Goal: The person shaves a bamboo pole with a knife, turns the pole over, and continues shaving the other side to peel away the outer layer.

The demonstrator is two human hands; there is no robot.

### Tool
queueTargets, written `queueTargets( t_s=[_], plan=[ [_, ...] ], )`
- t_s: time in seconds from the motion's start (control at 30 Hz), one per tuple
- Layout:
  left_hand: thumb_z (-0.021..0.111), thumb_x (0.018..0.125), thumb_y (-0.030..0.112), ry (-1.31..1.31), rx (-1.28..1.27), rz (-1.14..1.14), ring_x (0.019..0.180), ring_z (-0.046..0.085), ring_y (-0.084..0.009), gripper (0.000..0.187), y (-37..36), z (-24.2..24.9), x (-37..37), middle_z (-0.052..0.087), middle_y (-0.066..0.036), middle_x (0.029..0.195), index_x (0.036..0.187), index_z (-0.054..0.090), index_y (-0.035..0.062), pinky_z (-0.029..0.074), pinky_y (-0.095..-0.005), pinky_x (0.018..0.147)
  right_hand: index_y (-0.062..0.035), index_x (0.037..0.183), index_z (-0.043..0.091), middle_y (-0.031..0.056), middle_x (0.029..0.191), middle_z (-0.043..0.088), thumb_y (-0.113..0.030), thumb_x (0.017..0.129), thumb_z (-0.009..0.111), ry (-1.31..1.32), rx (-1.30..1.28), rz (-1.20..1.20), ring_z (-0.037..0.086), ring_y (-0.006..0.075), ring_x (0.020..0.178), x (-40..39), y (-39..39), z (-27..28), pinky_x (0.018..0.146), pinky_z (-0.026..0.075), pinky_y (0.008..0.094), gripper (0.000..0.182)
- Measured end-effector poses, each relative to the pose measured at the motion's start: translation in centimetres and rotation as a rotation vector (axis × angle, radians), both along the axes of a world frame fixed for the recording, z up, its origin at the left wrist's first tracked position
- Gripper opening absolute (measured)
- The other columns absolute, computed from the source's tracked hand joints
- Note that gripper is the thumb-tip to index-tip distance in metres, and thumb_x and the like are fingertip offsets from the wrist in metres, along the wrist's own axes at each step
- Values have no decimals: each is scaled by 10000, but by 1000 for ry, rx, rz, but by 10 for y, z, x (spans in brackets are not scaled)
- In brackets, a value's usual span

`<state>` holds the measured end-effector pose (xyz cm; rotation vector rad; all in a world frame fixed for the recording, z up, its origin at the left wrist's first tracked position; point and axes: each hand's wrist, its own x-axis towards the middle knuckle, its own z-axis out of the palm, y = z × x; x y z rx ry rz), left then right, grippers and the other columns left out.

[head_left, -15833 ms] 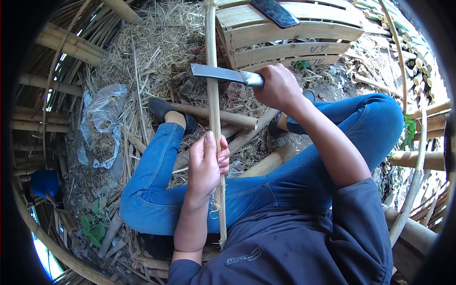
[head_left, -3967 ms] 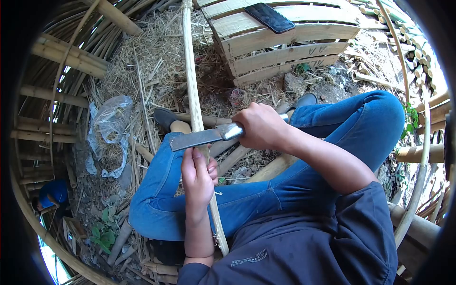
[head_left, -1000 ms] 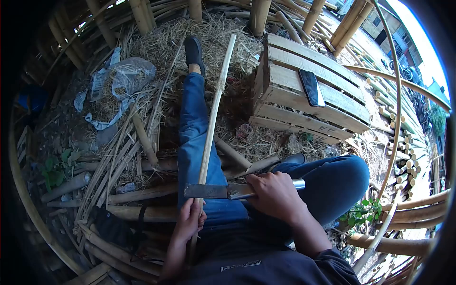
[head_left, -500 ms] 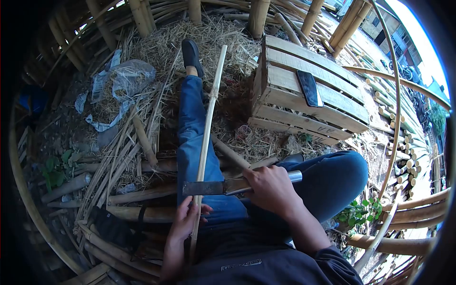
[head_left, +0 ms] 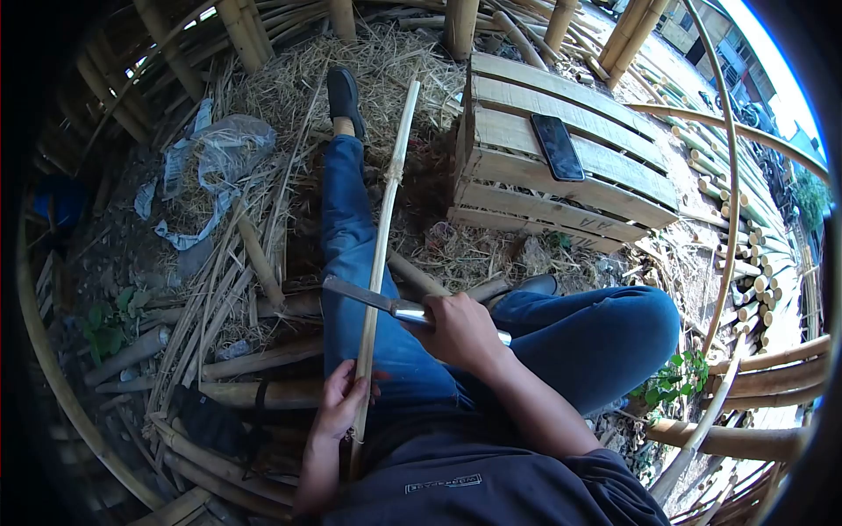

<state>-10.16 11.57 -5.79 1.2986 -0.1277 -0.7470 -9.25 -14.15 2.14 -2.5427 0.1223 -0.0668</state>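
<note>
A long, pale bamboo strip point(head_left: 387, 206) with a rough node runs from my lap out along my stretched leg. Its near end lies in my left hand point(head_left: 345, 399), whose fingers are wrapped round it. My right hand point(head_left: 467, 329) is closed on the metal handle of a knife point(head_left: 368, 296). The blade crosses over the strip a little beyond my left hand, tilted, its tip reaching past the strip's left side above my jeans. The far end of the strip rises toward my shoe and touches nothing there.
A wooden slatted crate point(head_left: 561, 158) stands ahead on the right, with a phone point(head_left: 557, 147) lying on top. Straw shavings point(head_left: 289, 83) and a torn plastic bag point(head_left: 230, 145) cover the ground. Bamboo poles point(head_left: 263, 394) lie at the left, and more are stacked point(head_left: 759, 280) at the right.
The knife has moved forward along the bamboo strip, away from my left hand, and its blade has turned to a slant. My left hand keeps its hold. The whole view has shifted slightly.
</note>
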Motion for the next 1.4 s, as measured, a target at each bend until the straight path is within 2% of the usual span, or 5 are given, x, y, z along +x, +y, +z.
queueTargets(
  t_s=[0.37, 0.57, 0.73, 1.03, 1.4],
  plan=[
    [526, 1014, 142, -293, 138, 29, 808, 594, -88, 236, -4, 5, -12, 681, -81, 1028, 1184, 580, -13, 492, -242, 694, -8, 800, 631, 38, 570, 565, -260, 883, 738, 275, 750, -104, 551, 106, 496, 44, 26, -16, 491, 465, 318, 287],
    [529, 1028, 247, 320, -239, 269, 860, 661, -206, 347, 47, -29, -4, 684, -111, 1029, 1258, 549, -11, 524, -317, 752, -8, 863, 613, 23, 652, 573, -101, 890, 714, 327, 1037, -192, 533, 94, 525, 58, 41, -51, 480, 459, 278, 140],
    [530, 983, 365, -856, 1716, 212, 1351, 444, -376, 561, 108, -111, -30, 481, -219, 1418, 1383, 458, -21, 397, -587, 1039, -3, 895, 652, 58, 655, 594, -75, 830, 683, 289, 937, -328, 580, 141, 552, 58, 69, -45, 537, 496, 327, 102],
    [489, 980, 259, -1099, 1820, 18, 1515, 164, -387, 584, 122, -207, -39, 232, -228, 1600, 1483, 349, -3, 91, -731, 1139, 3, 888, 626, 32, 692, 616, -4, 857, 608, 101, 875, -180, 537, 81, 542, 87, 83, -31, 503, 448, 280, 37],
    [541, 979, 267, -1207, 1956, -25, 1499, 217, -405, 638, 118, -195, -62, 211, -255, 1603, 1506, 270, 32, 143, -754, 1098, 2, 851, 628, 76, 724, 673, -28, 841, 617, 141, 799, -245, 634, 115, 705, 83, 61, -17, 668, 509, 308, 33]
  ],
)
